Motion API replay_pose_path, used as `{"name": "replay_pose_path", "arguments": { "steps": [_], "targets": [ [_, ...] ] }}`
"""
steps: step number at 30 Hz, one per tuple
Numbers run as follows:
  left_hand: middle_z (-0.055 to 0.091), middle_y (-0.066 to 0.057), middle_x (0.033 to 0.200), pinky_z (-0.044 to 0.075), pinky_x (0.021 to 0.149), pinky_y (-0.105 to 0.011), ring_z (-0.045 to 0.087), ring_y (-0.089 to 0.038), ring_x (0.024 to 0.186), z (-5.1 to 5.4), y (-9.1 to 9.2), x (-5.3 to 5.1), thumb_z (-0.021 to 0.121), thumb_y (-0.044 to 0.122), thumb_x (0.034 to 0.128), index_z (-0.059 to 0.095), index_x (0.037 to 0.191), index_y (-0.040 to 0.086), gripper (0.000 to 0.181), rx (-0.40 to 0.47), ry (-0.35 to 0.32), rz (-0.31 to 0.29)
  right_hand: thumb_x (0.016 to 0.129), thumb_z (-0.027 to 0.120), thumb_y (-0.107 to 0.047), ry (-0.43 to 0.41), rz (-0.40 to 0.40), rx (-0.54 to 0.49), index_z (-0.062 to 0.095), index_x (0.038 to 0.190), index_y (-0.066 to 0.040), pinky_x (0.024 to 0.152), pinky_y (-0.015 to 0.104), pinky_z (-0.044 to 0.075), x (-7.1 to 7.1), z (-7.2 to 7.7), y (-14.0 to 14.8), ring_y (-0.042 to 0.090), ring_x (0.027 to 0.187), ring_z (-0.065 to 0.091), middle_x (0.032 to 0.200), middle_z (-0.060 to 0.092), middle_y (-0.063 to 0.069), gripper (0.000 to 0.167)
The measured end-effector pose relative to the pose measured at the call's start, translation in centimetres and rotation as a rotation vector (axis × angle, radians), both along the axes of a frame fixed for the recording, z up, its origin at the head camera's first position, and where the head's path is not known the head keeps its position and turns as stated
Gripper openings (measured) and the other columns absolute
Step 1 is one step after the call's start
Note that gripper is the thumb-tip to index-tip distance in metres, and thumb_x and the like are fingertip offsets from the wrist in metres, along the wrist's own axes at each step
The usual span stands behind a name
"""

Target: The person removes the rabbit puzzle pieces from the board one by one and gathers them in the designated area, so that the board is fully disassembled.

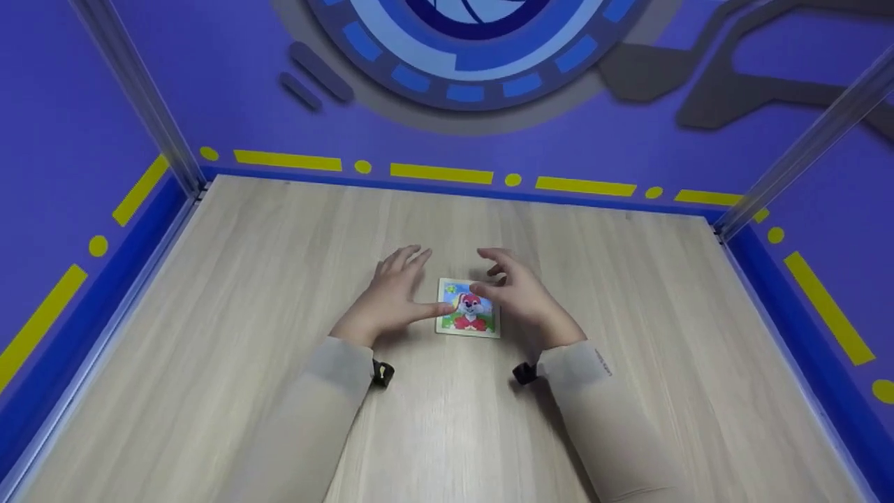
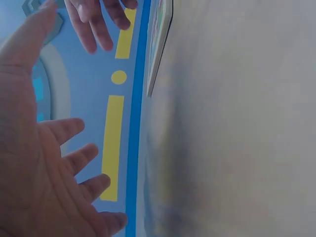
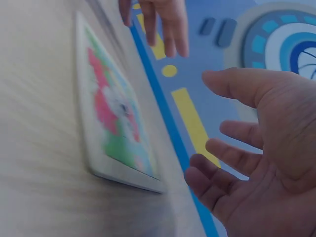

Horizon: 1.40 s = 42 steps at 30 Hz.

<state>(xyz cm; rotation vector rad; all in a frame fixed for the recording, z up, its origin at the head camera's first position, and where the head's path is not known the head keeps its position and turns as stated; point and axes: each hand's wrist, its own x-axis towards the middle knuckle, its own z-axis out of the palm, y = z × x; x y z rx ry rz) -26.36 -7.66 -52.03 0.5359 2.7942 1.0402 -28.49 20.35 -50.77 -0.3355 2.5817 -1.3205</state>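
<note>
A small square picture puzzle board [image 1: 469, 323] with a pale rim lies flat on the wooden table, showing a red and white cartoon animal on green and blue. To its left is my left hand [image 1: 394, 297], fingers spread and thumb reaching over the board's left part in the head view. My right hand [image 1: 524, 293] is at the right side, its fingers loosely bent and holding nothing. In the right wrist view the board [image 3: 116, 113] is apart from the right hand [image 3: 261, 148]. The left wrist view shows only the board's edge [image 2: 160, 49], away from the left hand [image 2: 44, 148].
The wood-grain table [image 1: 279, 244] is bounded by a blue back wall [image 1: 230, 105] with yellow dashes and a round emblem. Blue side panels [image 1: 56, 175] and metal corner posts stand left and right.
</note>
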Motion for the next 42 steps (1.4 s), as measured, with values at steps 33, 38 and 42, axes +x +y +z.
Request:
{"name": "replay_pose_path", "arguments": {
  "steps": [33,38,42],
  "targets": [
    [0.049,-0.005,0.18,0.004,0.148,-0.062,0.018,-0.038,0.179,-1.3,1.3,0.6,0.093,0.054,0.0917,0.056,0.168,0.01,0.095,-0.147,-0.02,-0.13,0.105,0.082,-0.029,0.108,0.179,0.336,0.066,0.151,-0.004,0.129,0.057,0.049,0.4,-2.0,-3.2,0.039,0.147,0.054,0.155,0.055,0.019,0.055],
    [0.05,-0.007,0.179,0.004,0.148,-0.063,0.019,-0.039,0.178,-1.3,1.4,0.7,0.093,0.055,0.0913,0.057,0.167,0.009,0.095,-0.142,-0.015,-0.136,0.106,0.08,-0.024,0.116,0.216,0.39,0.065,0.15,0.0,0.128,0.057,0.051,0.7,-1.2,-3.7,0.04,0.147,0.054,0.155,0.056,0.02,0.052],
    [0.05,-0.006,0.179,0.004,0.148,-0.063,0.017,-0.039,0.179,-1.3,1.5,0.6,0.094,0.055,0.091,0.057,0.167,0.01,0.095,-0.143,-0.016,-0.137,0.106,0.079,-0.022,0.102,0.229,0.415,0.067,0.15,0.001,0.128,0.057,0.051,0.8,-0.3,-4.2,0.041,0.148,0.055,0.157,0.056,0.022,0.051]
  ]
}}
